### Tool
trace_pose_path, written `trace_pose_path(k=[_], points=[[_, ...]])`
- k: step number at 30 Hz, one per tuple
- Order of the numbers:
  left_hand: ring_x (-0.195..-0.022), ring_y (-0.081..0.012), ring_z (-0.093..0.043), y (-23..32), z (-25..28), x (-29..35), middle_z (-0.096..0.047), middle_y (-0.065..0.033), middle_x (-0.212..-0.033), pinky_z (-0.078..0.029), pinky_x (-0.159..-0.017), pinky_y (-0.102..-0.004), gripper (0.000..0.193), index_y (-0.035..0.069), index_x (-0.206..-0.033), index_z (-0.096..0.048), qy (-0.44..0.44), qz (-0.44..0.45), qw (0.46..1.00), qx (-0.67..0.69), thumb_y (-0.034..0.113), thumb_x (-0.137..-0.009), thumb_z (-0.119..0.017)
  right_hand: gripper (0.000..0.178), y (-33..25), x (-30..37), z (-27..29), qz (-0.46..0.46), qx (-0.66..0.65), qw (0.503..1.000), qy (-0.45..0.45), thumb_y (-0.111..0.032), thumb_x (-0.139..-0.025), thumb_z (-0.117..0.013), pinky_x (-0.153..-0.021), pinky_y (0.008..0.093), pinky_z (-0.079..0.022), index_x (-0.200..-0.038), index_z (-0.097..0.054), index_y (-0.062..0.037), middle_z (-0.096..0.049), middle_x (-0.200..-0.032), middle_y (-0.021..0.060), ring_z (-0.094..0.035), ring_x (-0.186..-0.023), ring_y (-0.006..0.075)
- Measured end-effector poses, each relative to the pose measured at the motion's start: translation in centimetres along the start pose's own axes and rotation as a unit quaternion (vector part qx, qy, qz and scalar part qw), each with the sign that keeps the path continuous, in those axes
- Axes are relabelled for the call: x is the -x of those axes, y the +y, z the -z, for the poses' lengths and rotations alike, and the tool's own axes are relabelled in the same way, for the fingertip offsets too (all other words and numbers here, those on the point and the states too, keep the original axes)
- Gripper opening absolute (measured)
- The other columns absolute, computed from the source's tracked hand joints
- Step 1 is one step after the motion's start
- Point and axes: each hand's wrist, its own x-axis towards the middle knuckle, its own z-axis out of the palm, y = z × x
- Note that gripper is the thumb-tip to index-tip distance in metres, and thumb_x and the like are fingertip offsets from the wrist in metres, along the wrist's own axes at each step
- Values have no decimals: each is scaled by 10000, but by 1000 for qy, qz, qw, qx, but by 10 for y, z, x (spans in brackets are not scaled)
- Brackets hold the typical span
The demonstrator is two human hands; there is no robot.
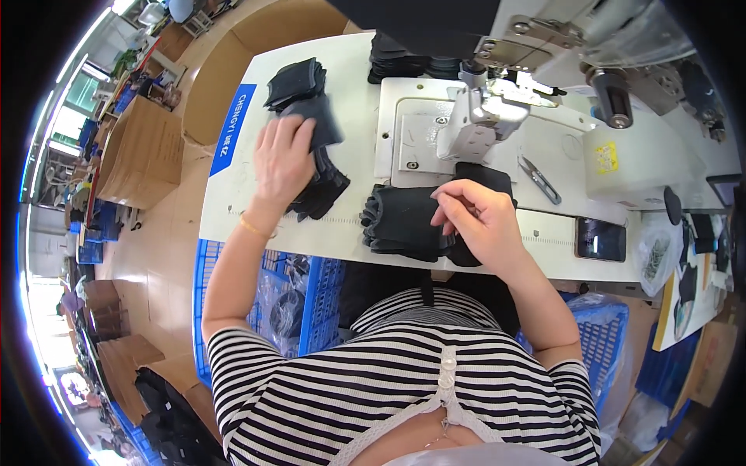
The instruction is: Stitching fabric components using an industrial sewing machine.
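Note:
My left hand is over the left part of the table, its fingers closed on the edge of a dark fabric piece that is slightly blurred. Behind that piece lies a pile of folded dark fabric; another dark pile is partly under my left hand and wrist. My right hand rests at the right side of a stack of black fabric pieces in front of the sewing machine. Its fingers are curled together, and what they may hold is hidden. More black fabric lies just behind that hand.
Thread snips and a phone lie to the right on the white table. More dark pieces are stacked at the back. Blue plastic baskets stand below the front edge, and a large cardboard box is beyond the left edge.

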Motion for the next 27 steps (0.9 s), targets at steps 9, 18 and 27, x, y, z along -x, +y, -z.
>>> trace_pose_path(k=[9,18,27], points=[[-1021,-321,-580,19,32,56,-607,-132,-1091,-446,-910,-405,399,-12,-1127,-622,-93,81,976,182,155,-784,-739,116,19,-18,3,136,263,952,79,-47,-876,-667,-679,320,-527,-964,-652,27,-647,-871,124,-652,-754,238],[-1100,-362,-578,-40,0,126,-605,-235,-1186,-442,-975,-434,511,-44,-1169,-633,-100,468,877,-41,395,-910,-671,350,29,-85,-57,114,166,979,-2,-231,-867,-710,-722,387,-535,-1008,-621,78,-663,-936,245,-675,-832,346],[-1146,-390,-502,10,-12,130,-539,-229,-1194,-404,-995,-455,562,-80,-1203,-551,-64,490,864,96,374,-896,-677,443,47,-192,-160,-219,85,960,-153,-332,-725,-814,-695,398,-531,-854,-683,71,-702,-887,197,-680,-773,308]])
